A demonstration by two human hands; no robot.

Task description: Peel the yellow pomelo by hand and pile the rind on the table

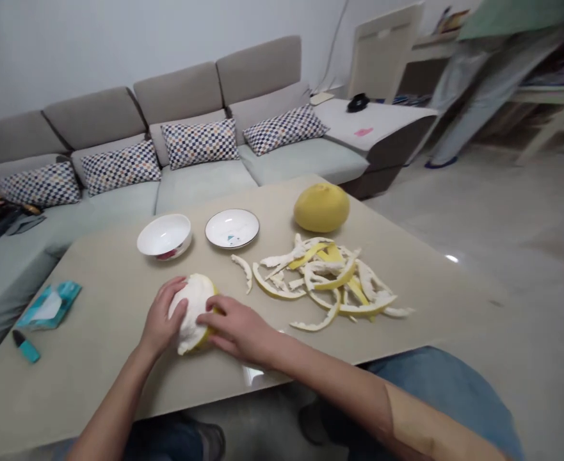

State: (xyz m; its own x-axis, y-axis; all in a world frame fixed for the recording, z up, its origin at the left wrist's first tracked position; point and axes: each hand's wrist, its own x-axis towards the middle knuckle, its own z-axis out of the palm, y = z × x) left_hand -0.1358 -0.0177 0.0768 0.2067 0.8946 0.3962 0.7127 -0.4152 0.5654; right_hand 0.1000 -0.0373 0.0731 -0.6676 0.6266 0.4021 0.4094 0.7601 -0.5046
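Observation:
A partly peeled pomelo (193,314), its white pith showing and some yellow rind left at the lower right, sits on the beige table top (94,358). My left hand (161,314) cups its left side. My right hand (241,330) reaches across from the right, with the fingers pressed on the fruit's right side. A heap of torn yellow-and-white pomelo peel (324,285) lies to the right of the hands. A whole unpeeled yellow pomelo (321,207) rests behind the heap.
A white bowl (164,235) and a white plate (232,228) stand on the table's far side. A tissue packet (48,306) and a teal marker (25,346) lie at the left. A grey sofa (205,192) runs behind the table. A person (483,83) stands at the far right.

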